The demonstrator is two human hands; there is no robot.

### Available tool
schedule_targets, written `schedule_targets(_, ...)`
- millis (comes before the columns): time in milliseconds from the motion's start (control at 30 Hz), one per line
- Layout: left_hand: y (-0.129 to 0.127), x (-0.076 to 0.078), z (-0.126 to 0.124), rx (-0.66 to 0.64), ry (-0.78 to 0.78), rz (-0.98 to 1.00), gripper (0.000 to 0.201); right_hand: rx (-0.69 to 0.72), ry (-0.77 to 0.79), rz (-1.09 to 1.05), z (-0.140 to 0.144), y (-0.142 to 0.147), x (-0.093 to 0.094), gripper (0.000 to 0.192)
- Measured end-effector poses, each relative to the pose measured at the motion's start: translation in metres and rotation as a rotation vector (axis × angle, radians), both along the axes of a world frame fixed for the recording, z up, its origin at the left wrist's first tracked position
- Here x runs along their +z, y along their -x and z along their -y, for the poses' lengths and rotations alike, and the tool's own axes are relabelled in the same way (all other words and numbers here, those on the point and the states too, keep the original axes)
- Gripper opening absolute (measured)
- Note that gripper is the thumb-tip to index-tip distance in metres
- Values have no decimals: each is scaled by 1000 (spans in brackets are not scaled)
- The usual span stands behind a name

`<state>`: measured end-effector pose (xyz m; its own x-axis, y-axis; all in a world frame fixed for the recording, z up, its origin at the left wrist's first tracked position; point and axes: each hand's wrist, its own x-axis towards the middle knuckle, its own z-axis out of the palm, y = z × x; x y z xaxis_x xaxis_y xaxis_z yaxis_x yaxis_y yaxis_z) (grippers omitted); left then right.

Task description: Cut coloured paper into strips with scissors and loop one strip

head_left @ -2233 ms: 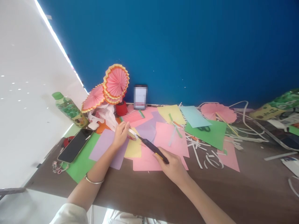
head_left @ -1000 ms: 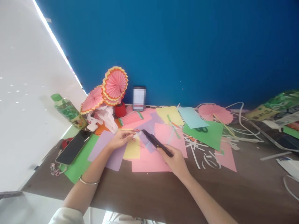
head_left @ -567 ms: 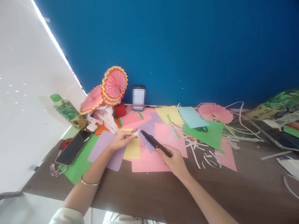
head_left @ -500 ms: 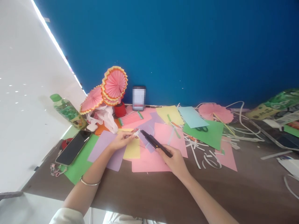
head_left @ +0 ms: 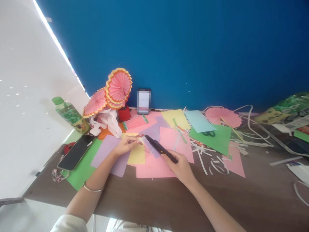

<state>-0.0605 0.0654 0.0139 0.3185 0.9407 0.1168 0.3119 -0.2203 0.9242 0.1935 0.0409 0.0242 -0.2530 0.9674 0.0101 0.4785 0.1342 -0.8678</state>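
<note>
My right hand (head_left: 177, 166) is wrapped round what looks like a black utility knife (head_left: 160, 149) with a small yellow mark; a blade cannot be made out. Its tip points up and left, close to the fingers of my left hand (head_left: 124, 145). These pinch a small whitish piece with red on it (head_left: 140, 136), too small to name. Below the hands lie overlapping sheets: a purple sheet (head_left: 103, 154) partly under my left arm, a yellow sheet (head_left: 137, 156) and a pink sheet (head_left: 152, 169).
Pleated pink paper fans (head_left: 118, 87) stand at the back left beside a green-capped bottle (head_left: 70, 112). A phone (head_left: 76, 153) lies at left; another phone (head_left: 144, 101) leans on the blue wall. White paper strips (head_left: 205, 154), a green sheet (head_left: 217, 137) and cables (head_left: 251, 125) cover the right.
The black tool's tip and the small piece in my left fingers have shifted very slightly. Both hands stay almost in place.
</note>
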Motion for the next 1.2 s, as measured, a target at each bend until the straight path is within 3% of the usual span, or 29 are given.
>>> schedule_targets(200, 1, -7, -2, 125, 39, 126, 35, 33, -53, 57, 4, 0, -4, 34)
schedule_targets(300, 1, -13, -9, 281, 55, 450, 35, 36, -74, 102, 7, 0, -5, 34)
schedule_targets(367, -1, -14, -13, 337, 98, 701, 32, -46, -132, 122, 5, -2, -5, 36)
schedule_targets(500, -4, -3, -13, 260, 274, 1023, 22, -206, -295, 210, -10, -17, -6, 40)
schedule_targets(600, -6, 2, -9, 208, 348, 1102, 20, -275, -427, 364, -26, -34, -10, 47)
schedule_targets(733, -10, 0, -6, 254, 412, 1115, 15, -499, -542, 675, -44, -62, -13, 57)
schedule_targets(867, -18, 0, -4, 272, 478, 1149, 12, -636, -497, 828, -52, -89, -13, 60)
schedule_targets(1000, -27, 4, 2, 211, 557, 1190, 13, -706, -422, 865, -53, -94, -11, 40)
schedule_targets(1067, -32, 5, 5, 173, 592, 1194, 13, -633, -488, 790, -49, -81, -10, 32)
schedule_targets(1100, -35, 6, 7, 156, 604, 1194, 13, -527, -538, 707, -45, -70, -9, 29)
schedule_targets(1200, -47, 5, 12, 101, 607, 1182, 12, 29, -535, 300, -26, -25, -8, 27)
